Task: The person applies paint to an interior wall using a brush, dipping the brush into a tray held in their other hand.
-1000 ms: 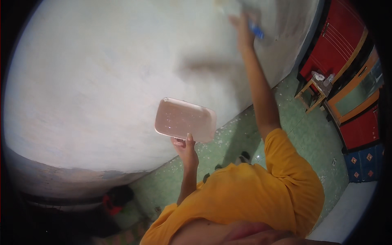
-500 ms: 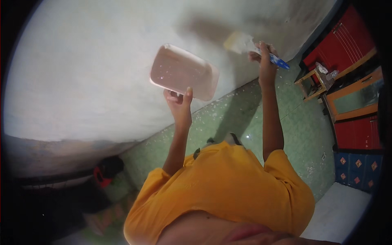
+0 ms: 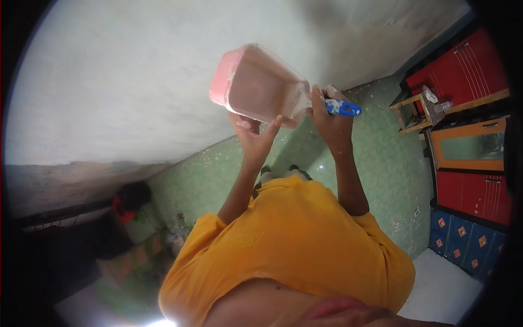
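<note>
Left hand (image 3: 255, 133) clamped under a pink tray (image 3: 259, 84), right hand (image 3: 327, 111) just right of the tray, fingers closed round a blue-handled tool (image 3: 340, 107), pale wall (image 3: 125, 82) behind the tray

Orange-yellow short-sleeved T-shirt (image 3: 294, 245), forearms bare, no gloves.

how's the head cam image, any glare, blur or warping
Head view: heavy fisheye, black corners, the wall bulging; a glare spot at the bottom edge; the pink tray in the left hand is sharp, the blue-handled tool in the right hand too.
</note>
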The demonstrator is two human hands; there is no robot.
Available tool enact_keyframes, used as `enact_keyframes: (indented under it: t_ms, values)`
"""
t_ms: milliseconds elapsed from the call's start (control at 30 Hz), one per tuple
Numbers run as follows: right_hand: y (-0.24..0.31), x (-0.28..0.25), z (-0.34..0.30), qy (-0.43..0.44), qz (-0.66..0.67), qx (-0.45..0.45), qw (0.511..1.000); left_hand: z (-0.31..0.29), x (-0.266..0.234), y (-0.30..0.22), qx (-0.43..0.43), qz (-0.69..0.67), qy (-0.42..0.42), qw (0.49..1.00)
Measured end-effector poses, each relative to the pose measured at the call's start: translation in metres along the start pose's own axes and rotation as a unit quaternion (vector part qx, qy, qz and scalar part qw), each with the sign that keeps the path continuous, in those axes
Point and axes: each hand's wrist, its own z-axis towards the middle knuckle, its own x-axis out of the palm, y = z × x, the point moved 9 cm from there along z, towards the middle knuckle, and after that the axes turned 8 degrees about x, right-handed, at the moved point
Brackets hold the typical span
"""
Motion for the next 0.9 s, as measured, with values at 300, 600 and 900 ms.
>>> enact_keyframes:
  t_ms: [300,600,900]
  values:
    - [-0.07,-0.051,0.009,-0.031,0.373,0.097,0.922,-0.005,0.015,0.01,-0.02,-0.013,-0.054,0.998]
    - [-0.14,-0.033,0.007,-0.022,0.609,0.251,0.752,-0.019,0.021,0.024,-0.059,-0.007,-0.053,0.997]
    - [-0.043,-0.032,0.009,0.02,0.249,0.087,0.964,0.0,-0.001,0.002,-0.021,-0.02,-0.058,0.998]
